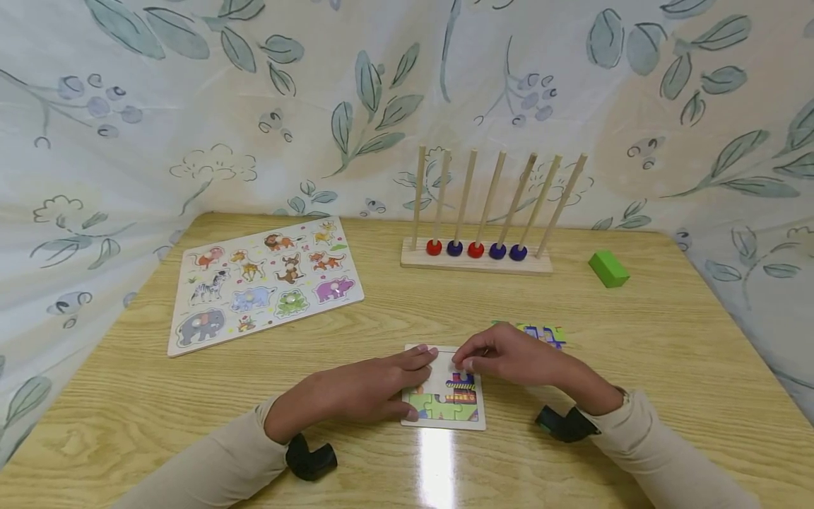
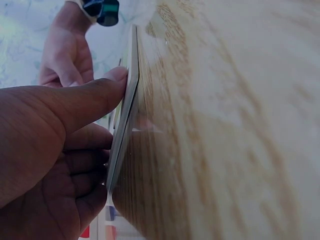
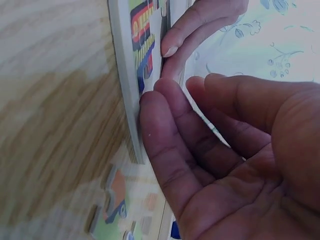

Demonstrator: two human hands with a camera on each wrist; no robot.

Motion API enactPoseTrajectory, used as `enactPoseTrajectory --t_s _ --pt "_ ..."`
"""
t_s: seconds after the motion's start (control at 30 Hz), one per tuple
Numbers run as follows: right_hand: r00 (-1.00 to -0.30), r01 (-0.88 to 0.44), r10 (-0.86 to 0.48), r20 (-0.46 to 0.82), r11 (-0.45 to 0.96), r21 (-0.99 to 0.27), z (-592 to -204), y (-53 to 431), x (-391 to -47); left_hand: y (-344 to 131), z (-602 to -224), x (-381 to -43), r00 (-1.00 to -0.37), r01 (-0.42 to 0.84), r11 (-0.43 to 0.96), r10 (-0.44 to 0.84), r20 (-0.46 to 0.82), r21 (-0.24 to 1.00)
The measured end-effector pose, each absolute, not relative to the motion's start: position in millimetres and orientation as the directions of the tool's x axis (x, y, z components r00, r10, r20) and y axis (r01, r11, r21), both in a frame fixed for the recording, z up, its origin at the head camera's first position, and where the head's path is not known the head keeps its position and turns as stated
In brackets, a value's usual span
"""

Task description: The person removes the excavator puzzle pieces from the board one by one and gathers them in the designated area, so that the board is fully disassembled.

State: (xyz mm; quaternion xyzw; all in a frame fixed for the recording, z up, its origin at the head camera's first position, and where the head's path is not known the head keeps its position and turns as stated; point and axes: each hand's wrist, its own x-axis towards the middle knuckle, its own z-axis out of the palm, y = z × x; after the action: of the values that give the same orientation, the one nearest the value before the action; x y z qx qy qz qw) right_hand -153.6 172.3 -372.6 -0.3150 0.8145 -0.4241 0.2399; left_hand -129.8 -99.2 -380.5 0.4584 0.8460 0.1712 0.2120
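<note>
A small square jigsaw puzzle (image 1: 448,411) in a pale tray, partly filled with green and train-patterned pieces, lies in front of me. My left hand (image 1: 375,385) rests along its left side, fingers extended over the upper part and thumb at the lower left corner. In the left wrist view that thumb (image 2: 102,95) touches the tray edge (image 2: 131,90). My right hand (image 1: 515,353) reaches over the upper right, its fingertips touching the tray. Seen from the right wrist, the fingers (image 3: 160,130) are loosely bent, the thumb apart, and no piece shows between them.
Loose jigsaw pieces (image 1: 545,334) lie beyond my right hand. An animal peg board (image 1: 305,283) sits at the back left. Behind stands a wooden rack (image 1: 477,264) with upright rods and red and blue beads. A green block (image 1: 608,269) is at the right.
</note>
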Motion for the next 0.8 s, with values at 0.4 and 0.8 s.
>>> enactPoseTrajectory --t_s 0.4,0.8 --pt "-0.681 -0.349 -0.722 -0.121 0.465 -0.814 -372.1 167.0 -150.0 -99.4 -382.9 -130.4 -0.476 0.712 0.507 0.857 -0.197 0.486" --pt "-0.663 -0.380 -0.746 -0.066 0.411 -0.828 -374.2 167.0 -148.8 -99.5 -383.6 -130.4 -0.482 0.704 0.514 0.852 -0.204 0.490"
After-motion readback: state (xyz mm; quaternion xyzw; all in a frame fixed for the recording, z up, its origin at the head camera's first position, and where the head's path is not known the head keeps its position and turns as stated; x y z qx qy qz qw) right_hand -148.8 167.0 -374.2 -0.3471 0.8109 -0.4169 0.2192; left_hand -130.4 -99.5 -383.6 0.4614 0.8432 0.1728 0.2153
